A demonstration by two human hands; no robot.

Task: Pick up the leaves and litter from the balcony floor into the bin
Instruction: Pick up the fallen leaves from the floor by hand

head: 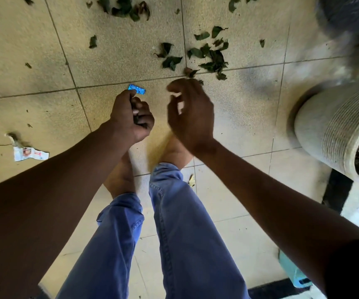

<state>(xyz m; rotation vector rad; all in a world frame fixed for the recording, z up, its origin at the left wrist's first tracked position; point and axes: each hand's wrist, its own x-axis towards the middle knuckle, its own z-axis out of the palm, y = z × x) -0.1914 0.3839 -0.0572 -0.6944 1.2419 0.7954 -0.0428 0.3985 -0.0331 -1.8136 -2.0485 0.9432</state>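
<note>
Head view, looking straight down past blue trouser legs and bare feet: the left hand (131, 113) is curled into a fist around dark bits that look like gathered dry leaves, with a small shiny blue foil wrapper (137, 89) sticking out at its fingertips; whether the wrapper is pinched or just lies on the floor beyond them I cannot tell for certain. The right hand (190, 113) hangs with fingers loosely bent and holds nothing, its tips close to the nearest of the scattered dark green dry leaves (208, 57) on the beige tiled balcony floor (34, 50).

The step in hand seems to be gathering with the right and stockpiling in the left. To do it well, rake the cluster of leaves together with spread fingers first, then scoop the heap in one go. Keep the left fist turned palm-up so crumbs do not sift out.

A torn white paper wrapper (31, 153) lies well apart to the left, and more leaves sit farther ahead. A ribbed pale grey plant pot (329, 130) stands on the right. A dark blurred rounded object (351, 11) at the top right may be the bin; it is too smeared to confirm.
</note>
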